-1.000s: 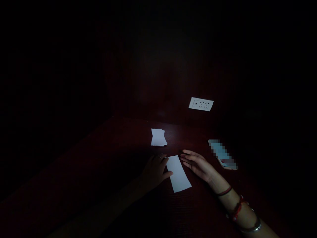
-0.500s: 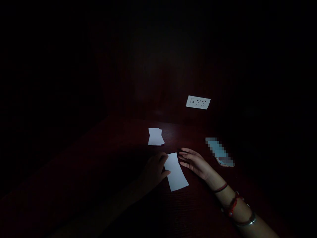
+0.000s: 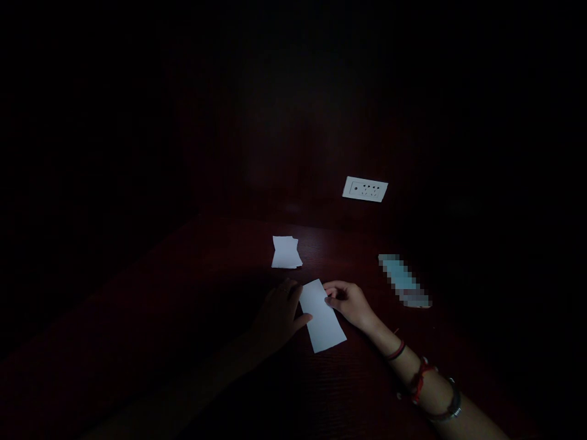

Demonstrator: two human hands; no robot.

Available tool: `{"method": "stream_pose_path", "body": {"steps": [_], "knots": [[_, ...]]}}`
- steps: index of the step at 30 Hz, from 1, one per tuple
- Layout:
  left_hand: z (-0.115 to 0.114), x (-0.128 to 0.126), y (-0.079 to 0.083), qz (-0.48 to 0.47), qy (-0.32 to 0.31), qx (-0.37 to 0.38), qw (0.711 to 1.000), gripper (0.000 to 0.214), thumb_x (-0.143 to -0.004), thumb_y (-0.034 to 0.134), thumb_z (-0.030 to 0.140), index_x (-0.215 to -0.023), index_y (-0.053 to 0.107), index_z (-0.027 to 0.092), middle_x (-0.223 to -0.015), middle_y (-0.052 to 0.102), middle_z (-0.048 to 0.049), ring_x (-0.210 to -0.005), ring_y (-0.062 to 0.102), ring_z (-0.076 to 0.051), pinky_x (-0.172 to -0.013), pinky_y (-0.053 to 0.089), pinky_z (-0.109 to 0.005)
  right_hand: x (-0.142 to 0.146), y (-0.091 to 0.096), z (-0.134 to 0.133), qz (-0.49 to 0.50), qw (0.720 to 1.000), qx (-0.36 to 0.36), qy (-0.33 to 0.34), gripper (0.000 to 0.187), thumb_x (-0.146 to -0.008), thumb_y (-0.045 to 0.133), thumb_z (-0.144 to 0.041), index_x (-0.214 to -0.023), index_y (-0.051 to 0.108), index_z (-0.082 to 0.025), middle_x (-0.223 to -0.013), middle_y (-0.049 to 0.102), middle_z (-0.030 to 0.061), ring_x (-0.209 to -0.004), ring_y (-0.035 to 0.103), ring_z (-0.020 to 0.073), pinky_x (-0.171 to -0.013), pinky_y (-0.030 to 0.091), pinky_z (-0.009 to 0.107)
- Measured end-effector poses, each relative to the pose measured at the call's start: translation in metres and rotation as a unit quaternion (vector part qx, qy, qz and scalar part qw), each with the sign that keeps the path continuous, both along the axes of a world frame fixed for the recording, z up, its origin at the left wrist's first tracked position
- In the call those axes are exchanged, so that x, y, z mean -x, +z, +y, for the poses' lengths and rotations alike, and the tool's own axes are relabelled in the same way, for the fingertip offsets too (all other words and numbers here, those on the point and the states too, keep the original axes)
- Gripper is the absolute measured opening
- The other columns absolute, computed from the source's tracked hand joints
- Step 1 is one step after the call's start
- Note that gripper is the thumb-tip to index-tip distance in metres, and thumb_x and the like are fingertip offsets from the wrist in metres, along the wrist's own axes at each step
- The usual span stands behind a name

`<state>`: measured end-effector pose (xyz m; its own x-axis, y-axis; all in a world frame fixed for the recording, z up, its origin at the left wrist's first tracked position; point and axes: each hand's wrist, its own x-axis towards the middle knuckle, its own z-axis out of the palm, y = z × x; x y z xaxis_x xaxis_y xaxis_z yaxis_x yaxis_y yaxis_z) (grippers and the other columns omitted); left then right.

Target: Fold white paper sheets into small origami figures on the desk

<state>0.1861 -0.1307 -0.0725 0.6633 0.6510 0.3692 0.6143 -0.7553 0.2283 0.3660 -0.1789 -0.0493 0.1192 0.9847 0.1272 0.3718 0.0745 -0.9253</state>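
A white sheet of paper point(image 3: 323, 322), longer than wide, lies slightly turned between my hands on the dark red table point(image 3: 220, 244). My left hand point(image 3: 279, 311), dim in the shadow, grips the paper's left edge, its thumb on top and its other fingers at the far left corner. On the opposite side, my right hand point(image 3: 352, 304) closes on the upper right edge, thumb above and fingers partly hidden behind. Farther back rests a small stack of white paper pieces point(image 3: 287, 252) with uneven edges, apart from both hands.
To the right of my right hand lies a flat pale blue object, blurred out, that looks like a phone point(image 3: 403, 280). A white wall socket point(image 3: 365, 189) is set in the dark panel behind the table. Deep shadow covers both sides.
My right hand has moved left, from open beside the paper to gripping its right edge. My left hand keeps its hold. The view has shifted slightly.
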Motion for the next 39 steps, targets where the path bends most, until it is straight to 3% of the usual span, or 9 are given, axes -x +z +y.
{"method": "stream_pose_path", "body": {"steps": [6,13,25,34,39], "knots": [[-0.001,0.002,-0.003,0.023,0.032,-0.036,0.999,0.055,-0.074,0.044,0.049,-0.116,0.038,0.015,-0.120,0.036,-0.0140,-0.113,0.028,-0.030,-0.089,0.027,-0.044,0.004,0.007,-0.007,-0.235,0.966,-0.099,0.043,0.029,-0.066,0.047,-0.007,-0.087,0.060,-0.020,-0.081,0.060,0.0013,-0.073,0.053,0.0135,-0.068,0.041,0.025],[0.003,0.010,-0.004,0.035,0.007,-0.035,0.999,0.060,-0.075,0.036,0.054,-0.119,0.035,0.014,-0.124,0.034,-0.0136,-0.115,0.027,-0.030,-0.089,0.027,-0.043,0.001,0.005,-0.010,-0.316,0.932,-0.144,0.105,0.032,-0.071,0.042,-0.005,-0.097,0.056,-0.020,-0.093,0.061,0.0023,-0.086,0.054,0.0147,-0.079,0.038,0.029],[0.001,0.014,0.007,0.065,0.007,0.008,0.998,0.065,-0.073,0.037,0.057,-0.123,0.032,0.014,-0.129,0.028,-0.0135,-0.119,0.019,-0.031,-0.092,0.025,-0.044,-0.001,0.000,-0.014,-0.400,0.873,-0.213,0.178,0.027,-0.077,0.041,-0.007,-0.098,0.054,-0.017,-0.100,0.057,0.0058,-0.093,0.051,0.0147,-0.083,0.038,0.031],[0.003,0.013,0.004,0.035,-0.003,0.024,0.999,0.068,-0.070,0.044,0.055,-0.124,0.027,0.018,-0.129,0.027,-0.0124,-0.119,0.017,-0.031,-0.091,0.025,-0.043,0.004,-0.002,-0.018,-0.464,0.834,-0.234,0.184,0.025,-0.082,0.038,-0.014,-0.102,0.053,-0.015,-0.100,0.056,0.0061,-0.097,0.047,0.0165,-0.084,0.039,0.032],[0.007,0.015,0.010,0.031,-0.031,0.048,0.998,0.061,-0.068,0.048,0.053,-0.120,0.035,0.023,-0.126,0.031,-0.0090,-0.117,0.021,-0.031,-0.091,0.025,-0.043,0.005,-0.003,-0.022,-0.506,0.806,-0.239,0.193,0.026,-0.084,0.035,-0.016,-0.105,0.051,-0.015,-0.101,0.055,0.0062,-0.100,0.045,0.0174,-0.083,0.041,0.032]]}}
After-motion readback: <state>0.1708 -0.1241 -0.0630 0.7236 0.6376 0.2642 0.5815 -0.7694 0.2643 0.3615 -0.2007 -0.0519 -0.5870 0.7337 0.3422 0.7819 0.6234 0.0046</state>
